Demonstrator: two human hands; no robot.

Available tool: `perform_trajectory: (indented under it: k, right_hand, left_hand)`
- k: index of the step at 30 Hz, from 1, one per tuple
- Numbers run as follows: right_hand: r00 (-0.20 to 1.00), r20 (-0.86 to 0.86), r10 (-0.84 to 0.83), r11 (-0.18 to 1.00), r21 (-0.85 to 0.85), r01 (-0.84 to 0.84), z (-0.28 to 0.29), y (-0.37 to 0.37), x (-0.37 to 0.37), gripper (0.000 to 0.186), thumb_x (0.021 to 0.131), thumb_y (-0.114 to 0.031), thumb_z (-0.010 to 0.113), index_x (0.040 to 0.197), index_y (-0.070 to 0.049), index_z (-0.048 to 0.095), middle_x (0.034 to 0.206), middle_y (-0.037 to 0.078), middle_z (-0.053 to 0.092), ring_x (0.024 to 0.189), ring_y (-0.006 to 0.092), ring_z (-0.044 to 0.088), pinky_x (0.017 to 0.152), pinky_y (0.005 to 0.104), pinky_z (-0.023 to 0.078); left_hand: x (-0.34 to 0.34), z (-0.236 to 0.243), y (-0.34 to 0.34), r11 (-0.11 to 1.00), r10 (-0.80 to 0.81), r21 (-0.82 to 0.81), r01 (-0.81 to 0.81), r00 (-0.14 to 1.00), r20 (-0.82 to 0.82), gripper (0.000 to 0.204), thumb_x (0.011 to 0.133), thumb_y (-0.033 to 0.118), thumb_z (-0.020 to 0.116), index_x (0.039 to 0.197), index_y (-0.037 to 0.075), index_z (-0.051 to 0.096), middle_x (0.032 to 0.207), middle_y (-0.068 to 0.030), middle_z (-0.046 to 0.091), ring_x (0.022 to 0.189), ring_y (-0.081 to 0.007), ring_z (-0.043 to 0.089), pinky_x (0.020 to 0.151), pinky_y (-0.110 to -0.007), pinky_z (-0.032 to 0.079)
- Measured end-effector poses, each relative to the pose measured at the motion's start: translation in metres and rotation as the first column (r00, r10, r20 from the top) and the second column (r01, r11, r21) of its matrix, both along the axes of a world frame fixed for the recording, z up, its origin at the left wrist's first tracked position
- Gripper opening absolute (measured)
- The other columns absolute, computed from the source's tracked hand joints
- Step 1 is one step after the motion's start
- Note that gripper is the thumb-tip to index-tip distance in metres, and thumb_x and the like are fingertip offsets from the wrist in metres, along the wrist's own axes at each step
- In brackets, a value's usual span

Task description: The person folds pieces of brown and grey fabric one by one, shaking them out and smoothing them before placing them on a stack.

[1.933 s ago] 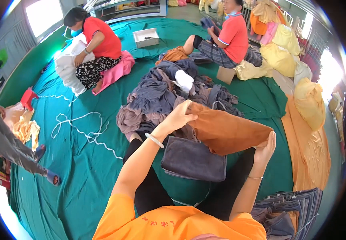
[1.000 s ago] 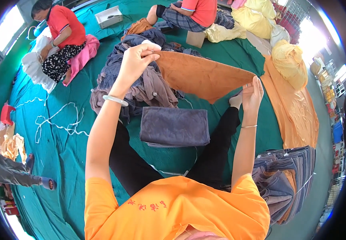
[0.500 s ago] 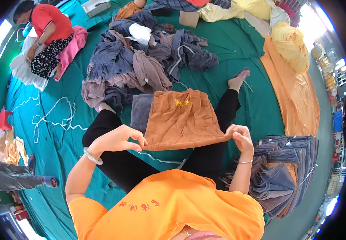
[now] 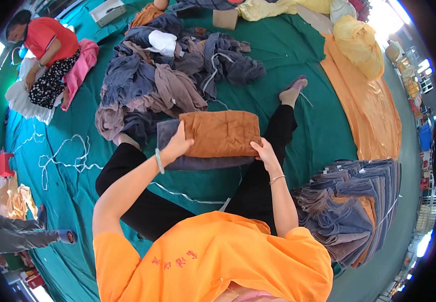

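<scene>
A brown towel (image 4: 220, 133), folded into a wide rectangle, lies between my spread legs on top of a grey towel (image 4: 198, 162). The grey one shows along its left side and its near edge. My left hand (image 4: 178, 142) grips the brown towel's left edge, thumb on top, the other fingers partly hidden. At the near right corner my right hand (image 4: 266, 153) pinches the same towel between thumb and fingers.
A heap of crumpled grey and mauve cloths (image 4: 147, 75) lies ahead on the green sheet (image 4: 298, 60). Folded towels (image 4: 354, 211) are stacked by my right side. White cord (image 4: 72, 163) trails at left. A person in red (image 4: 52, 40) sits far left.
The brown towel's near edge, held up by both hands before, is now folded forward, making the towel shorter and covering its yellow lettering. Both hands moved away from me and closer together.
</scene>
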State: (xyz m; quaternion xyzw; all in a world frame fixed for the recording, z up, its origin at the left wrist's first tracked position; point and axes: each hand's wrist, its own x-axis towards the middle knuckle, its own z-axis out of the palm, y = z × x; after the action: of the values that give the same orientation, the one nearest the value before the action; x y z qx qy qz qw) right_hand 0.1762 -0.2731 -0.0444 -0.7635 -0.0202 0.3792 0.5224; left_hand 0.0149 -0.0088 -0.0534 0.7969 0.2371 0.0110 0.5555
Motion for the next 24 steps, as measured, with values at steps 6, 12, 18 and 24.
perform_trajectory:
  k: [6, 12, 18, 24]
  right_hand:
    - [0.918, 0.235, -0.321, 0.797, 0.590, 0.128, 0.027, 0.015, 0.028, 0.048, 0.079, 0.004, 0.055, 0.125, 0.001, 0.042, 0.091, 0.008, 0.058, 0.083, 0.0121, 0.056, 0.075, 0.0229, 0.045]
    - [0.768, 0.639, -0.040, 0.965, 0.223, -0.136, 0.038, 0.022, 0.003, 0.036, 0.073, -0.001, 0.060, 0.109, -0.004, 0.059, 0.109, 0.008, 0.059, 0.094, 0.0176, 0.057, 0.073, 0.0249, 0.046]
    - [0.515, 0.829, 0.220, 0.971, -0.236, -0.035, -0.009, 0.006, -0.037, 0.040, 0.073, -0.013, 0.065, 0.111, -0.006, 0.053, 0.103, 0.013, 0.052, 0.096, 0.0319, 0.051, 0.081, 0.0358, 0.043]
    - [0.226, 0.923, 0.312, 0.941, -0.267, -0.208, 0.021, 0.080, -0.041, 0.047, 0.078, -0.033, 0.060, 0.119, -0.012, 0.049, 0.125, 0.012, 0.043, 0.121, 0.0324, 0.034, 0.098, 0.0572, 0.021]
  left_hand:
    - [0.029, 0.089, 0.017, 0.989, 0.114, -0.130, -0.071, 0.925, 0.364, 0.047, 0.078, -0.007, 0.046, 0.125, 0.001, 0.044, 0.125, -0.0074, 0.047, 0.114, -0.0160, 0.043, 0.096, -0.025, 0.031]
    - [-0.029, 0.086, 0.035, 0.961, -0.091, 0.270, 0.055, 0.989, 0.120, 0.037, 0.078, 0.002, 0.052, 0.115, 0.004, 0.053, 0.109, -0.0161, 0.055, 0.100, -0.0273, 0.053, 0.090, -0.031, 0.038]
    - [-0.050, 0.080, 0.000, 0.482, -0.077, 0.814, 0.326, 0.941, -0.331, 0.057, 0.074, 0.023, 0.065, 0.124, 0.010, 0.042, 0.124, -0.0170, 0.038, 0.110, -0.0306, 0.044, 0.087, -0.045, 0.038]
    - [-0.009, 0.051, -0.027, 0.383, -0.150, 0.889, 0.252, 0.966, -0.210, 0.060, 0.084, 0.044, 0.048, 0.133, 0.013, 0.034, 0.141, -0.0133, 0.024, 0.129, -0.0295, 0.024, 0.099, -0.058, 0.018]
